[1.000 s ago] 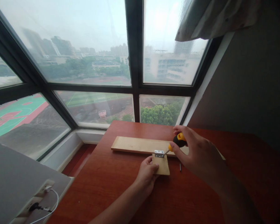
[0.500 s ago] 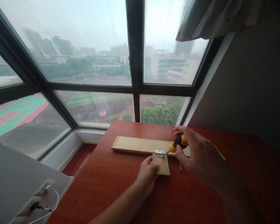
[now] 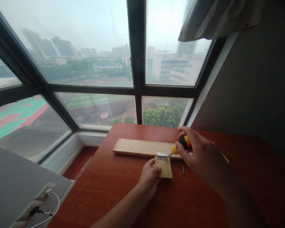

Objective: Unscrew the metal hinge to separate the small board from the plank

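Between thumb and fingers, my left hand point(image 3: 149, 175) grips a small wooden board point(image 3: 164, 169). A silvery metal hinge point(image 3: 161, 156) lies at the board's far edge, one leaf on the board. My right hand point(image 3: 199, 153) is closed around a yellow and black screwdriver point(image 3: 181, 144). The screwdriver's shaft slants down to the left, its tip at the right end of the hinge; any screw head under it is too small to make out. Behind the hinge, a long pale wooden plank point(image 3: 139, 147) lies across the table, its right part hidden by my right hand.
A thin metal rod or bit point(image 3: 183, 170) lies on the reddish-brown table point(image 3: 104, 190) right of the small board. Windows point(image 3: 90, 41) rise beyond the table. A wall socket with plugs and a white cable point(image 3: 58, 202) sits at the lower left.
My right thumb has moved up along the screwdriver handle and the fingers have shifted slightly. The screwdriver tip stays at the hinge, and my left hand keeps its hold on the board.
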`<action>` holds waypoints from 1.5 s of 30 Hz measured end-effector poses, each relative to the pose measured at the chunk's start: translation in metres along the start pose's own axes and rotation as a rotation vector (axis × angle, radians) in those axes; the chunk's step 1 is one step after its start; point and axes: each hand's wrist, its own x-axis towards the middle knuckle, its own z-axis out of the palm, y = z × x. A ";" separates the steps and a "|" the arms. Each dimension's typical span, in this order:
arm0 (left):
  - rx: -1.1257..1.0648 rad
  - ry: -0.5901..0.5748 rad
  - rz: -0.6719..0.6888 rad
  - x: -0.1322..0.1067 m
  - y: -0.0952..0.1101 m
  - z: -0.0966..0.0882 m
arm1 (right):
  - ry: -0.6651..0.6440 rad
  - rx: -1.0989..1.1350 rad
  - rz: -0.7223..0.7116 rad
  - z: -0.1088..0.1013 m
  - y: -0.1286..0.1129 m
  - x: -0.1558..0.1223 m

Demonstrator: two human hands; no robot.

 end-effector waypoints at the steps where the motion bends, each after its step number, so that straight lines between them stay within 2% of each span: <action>1: -0.003 -0.002 0.001 0.000 0.000 0.000 | -0.002 0.016 -0.004 -0.001 -0.001 0.000; 6: -0.019 -0.015 -0.001 0.001 -0.001 -0.001 | -0.010 0.046 -0.053 -0.002 -0.002 -0.002; 13: -0.006 -0.007 0.006 0.001 -0.001 0.000 | -0.004 -0.011 0.005 0.001 0.000 -0.001; 20: -0.017 -0.013 0.005 0.000 0.000 -0.001 | -0.019 0.016 -0.045 -0.004 -0.003 -0.003; 29: -0.010 -0.003 -0.001 0.000 0.000 0.000 | 0.053 -0.037 -0.019 0.001 0.002 0.000; 36: -0.005 -0.002 -0.002 0.000 0.000 0.000 | 0.005 -0.033 -0.023 -0.006 -0.004 -0.002; 42: -0.007 -0.010 -0.006 -0.001 0.001 0.001 | 0.073 -0.137 0.004 -0.001 -0.001 -0.001; 45: -0.002 -0.004 -0.007 -0.001 0.000 0.001 | 0.073 -0.083 -0.003 -0.002 -0.001 -0.001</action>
